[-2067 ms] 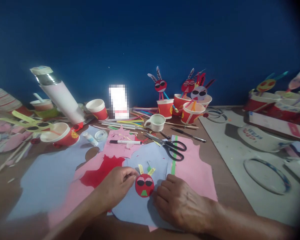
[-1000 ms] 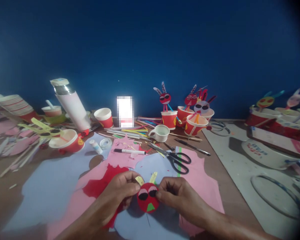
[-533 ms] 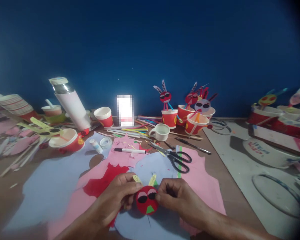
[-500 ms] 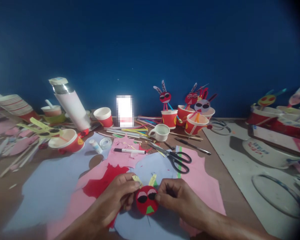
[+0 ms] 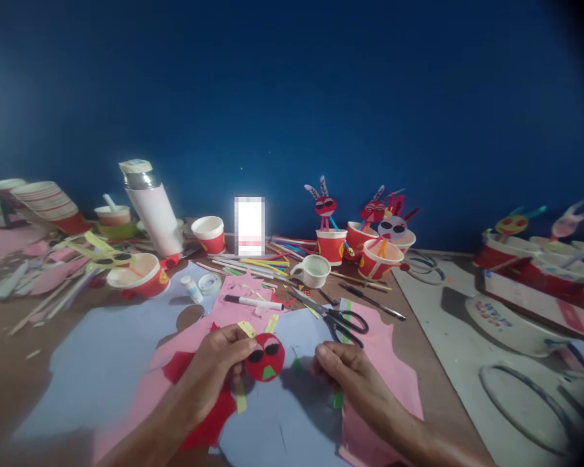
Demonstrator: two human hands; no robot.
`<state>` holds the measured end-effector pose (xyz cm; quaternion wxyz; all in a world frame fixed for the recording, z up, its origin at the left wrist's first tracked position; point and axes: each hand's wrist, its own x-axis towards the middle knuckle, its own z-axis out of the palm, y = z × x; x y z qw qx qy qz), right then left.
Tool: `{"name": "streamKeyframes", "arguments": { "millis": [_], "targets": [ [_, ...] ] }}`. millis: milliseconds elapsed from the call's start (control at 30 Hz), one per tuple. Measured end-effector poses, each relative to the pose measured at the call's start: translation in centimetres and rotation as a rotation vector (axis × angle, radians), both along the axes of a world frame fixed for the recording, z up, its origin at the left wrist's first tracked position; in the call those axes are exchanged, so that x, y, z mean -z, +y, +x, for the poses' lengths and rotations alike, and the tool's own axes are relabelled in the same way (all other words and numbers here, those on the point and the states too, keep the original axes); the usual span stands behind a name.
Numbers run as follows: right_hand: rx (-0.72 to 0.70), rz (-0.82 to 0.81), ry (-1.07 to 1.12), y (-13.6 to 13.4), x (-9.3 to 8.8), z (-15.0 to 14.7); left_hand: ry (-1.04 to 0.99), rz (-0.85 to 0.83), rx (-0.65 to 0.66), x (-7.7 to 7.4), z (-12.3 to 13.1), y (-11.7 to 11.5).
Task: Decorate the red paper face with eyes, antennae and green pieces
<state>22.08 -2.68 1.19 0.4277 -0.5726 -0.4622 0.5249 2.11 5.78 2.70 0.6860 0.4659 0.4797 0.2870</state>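
Observation:
My left hand [image 5: 231, 357] pinches a round red paper face [image 5: 265, 358] at its left edge. The face has black eyes with pink lids, a green triangle below them and yellow ear strips on top. My right hand [image 5: 338, 366] is apart from it on the right, fingers closed; whatever it may hold is too small to name. Blue paper [image 5: 292, 428] and pink paper [image 5: 389, 363] lie under the hands, with red paper [image 5: 214, 415] by my left wrist. Black-handled scissors [image 5: 335, 318] rest just beyond my right hand.
Behind lie a marker [image 5: 254, 302], a glue bottle [image 5: 191, 289], a tape roll [image 5: 209, 284] and a white cup [image 5: 312, 271]. A flask [image 5: 153, 214] stands at the back left. Paper cups [image 5: 331, 246] hold paper figures. A white board [image 5: 448, 311] lies at the right.
The red face has moved left and up in my left hand. My right hand has let go of its edge and is now apart from it. The camera view has shifted slightly.

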Motion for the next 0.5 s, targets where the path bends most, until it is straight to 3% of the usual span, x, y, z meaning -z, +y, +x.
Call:
{"name": "streamKeyframes", "arguments": {
  "millis": [100,267,500],
  "targets": [
    [-0.046,-0.015,-0.023,0.1,-0.1,0.2,0.047,0.117,-0.021,-0.1,-0.1,0.5],
    [-0.141,-0.07,-0.059,0.6,-1.1,1.1,0.054,0.13,-0.018,0.1,-0.1,0.9],
    [-0.126,0.024,-0.062,4.7,-2.6,0.0,0.017,0.111,0.04,0.0,-0.4,1.3]
  ]
}}
